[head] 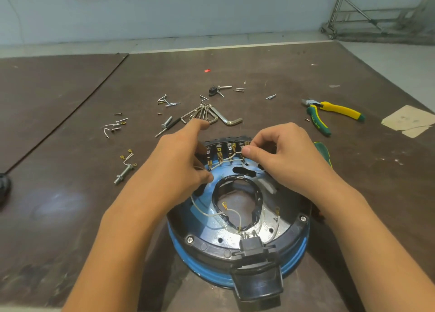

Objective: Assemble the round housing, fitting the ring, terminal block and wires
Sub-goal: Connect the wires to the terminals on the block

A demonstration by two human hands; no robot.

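Observation:
The round blue housing point(181, 248) lies in front of me, its shiny plate rimmed by a black ring point(211, 247). At its far edge stands a black terminal block point(229, 146) with brass tabs. Thin white wires point(223, 161) run along those tabs. My right hand point(280, 156) pinches a white wire end between thumb and forefinger at the block's right side. My left hand point(181, 163) sits over the block's left end, thumb and fingers curled on a wire there, forefinger stretched outward. Loose wires with ring lugs point(224, 204) lie in the central opening. A black plug socket point(256, 274) sits at the near edge.
Hex keys point(219, 116), scattered screws point(168, 101) and a bolt point(123, 172) lie on the brown table beyond and left of the housing. Yellow-green pliers point(329, 113) lie at the right, a green tool handle point(323, 151) behind my right hand. Spare lugged wires point(128, 157) lie left.

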